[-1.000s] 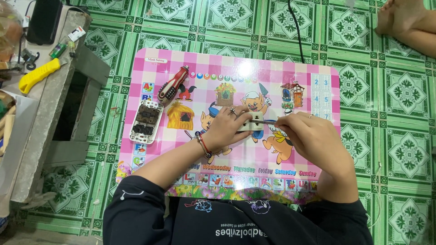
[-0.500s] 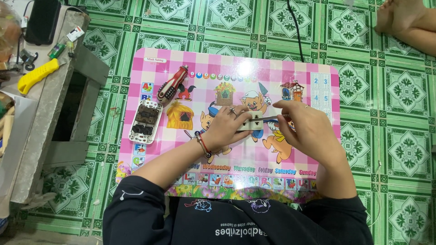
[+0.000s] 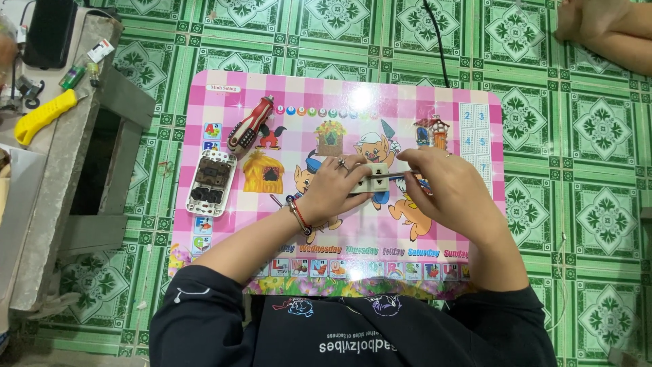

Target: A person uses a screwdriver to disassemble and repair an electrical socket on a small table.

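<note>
Cream plastic socket plate is being held on the pink table by the left hand, fingers closed around it. A thin tool is being gripped by the right hand and pressed to the plate; probably a screw is being worked, so steady alignment is being called for.

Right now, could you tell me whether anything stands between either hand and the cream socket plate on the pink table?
Nothing visible does: the left hand grips the socket plate, and the right hand touches it with a thin tool.
</note>
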